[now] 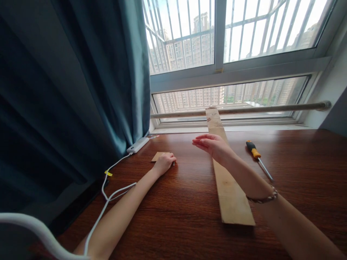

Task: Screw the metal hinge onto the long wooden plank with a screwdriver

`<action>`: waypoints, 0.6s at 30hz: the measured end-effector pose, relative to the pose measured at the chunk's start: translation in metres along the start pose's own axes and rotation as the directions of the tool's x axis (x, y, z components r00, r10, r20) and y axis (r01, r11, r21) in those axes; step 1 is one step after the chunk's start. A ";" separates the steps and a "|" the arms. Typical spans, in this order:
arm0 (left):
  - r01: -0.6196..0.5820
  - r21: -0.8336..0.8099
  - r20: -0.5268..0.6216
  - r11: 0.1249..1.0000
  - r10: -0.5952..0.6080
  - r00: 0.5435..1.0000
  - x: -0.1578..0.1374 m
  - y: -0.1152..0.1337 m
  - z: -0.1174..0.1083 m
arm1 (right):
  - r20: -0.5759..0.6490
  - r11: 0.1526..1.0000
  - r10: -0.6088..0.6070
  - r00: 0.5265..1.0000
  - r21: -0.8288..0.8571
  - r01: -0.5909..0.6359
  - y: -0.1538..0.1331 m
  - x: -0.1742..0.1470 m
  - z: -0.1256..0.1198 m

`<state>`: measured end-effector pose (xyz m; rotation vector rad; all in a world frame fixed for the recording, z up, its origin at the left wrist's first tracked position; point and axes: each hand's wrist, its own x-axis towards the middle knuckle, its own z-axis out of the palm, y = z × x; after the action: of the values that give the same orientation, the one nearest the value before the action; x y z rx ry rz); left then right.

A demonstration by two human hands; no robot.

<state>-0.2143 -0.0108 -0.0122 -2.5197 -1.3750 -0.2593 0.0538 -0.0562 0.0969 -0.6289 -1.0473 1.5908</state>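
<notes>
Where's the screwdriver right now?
In the head view, the screwdriver lies on the table at the right, beyond the right forearm and to the right of the long board, handle end toward the window.

Daylight enters through the window (219, 36) on the far side, its upper panes glaring nearly white, and lays a pale sheen across the table (189, 202). The curtain (108, 65) sinks into deep shadow at the left (its folds beside the glass gleam blue), while the board (234, 196) casts a dark shadow under its near end. Wide-angle distortion slants the window toward the upper right corner.
</notes>
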 end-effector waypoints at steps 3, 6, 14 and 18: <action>-0.111 0.072 0.001 0.991 0.111 0.994 0.012 -0.005 -0.002 | -0.002 1.000 -0.005 1.000 -0.012 0.005 0.000 0.000 -0.002; -0.063 0.078 -0.046 0.995 0.066 0.997 0.018 -0.006 -0.002 | -0.006 1.000 -0.011 1.000 -0.028 0.011 0.000 0.001 -0.004; 0.546 -0.034 -0.216 0.837 -0.539 0.814 0.004 0.014 0.015 | 0.008 0.999 -0.042 0.999 -0.017 0.042 -0.009 0.002 -0.009; 0.599 0.005 -0.170 0.801 -0.589 0.790 0.001 0.015 0.024 | -0.007 0.999 -0.041 0.999 -0.014 0.041 -0.013 0.001 -0.010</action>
<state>-0.1997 -0.0102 -0.0370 -1.8889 -2.0369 -0.5170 0.0680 -0.0513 0.1035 -0.6188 -1.0599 1.5461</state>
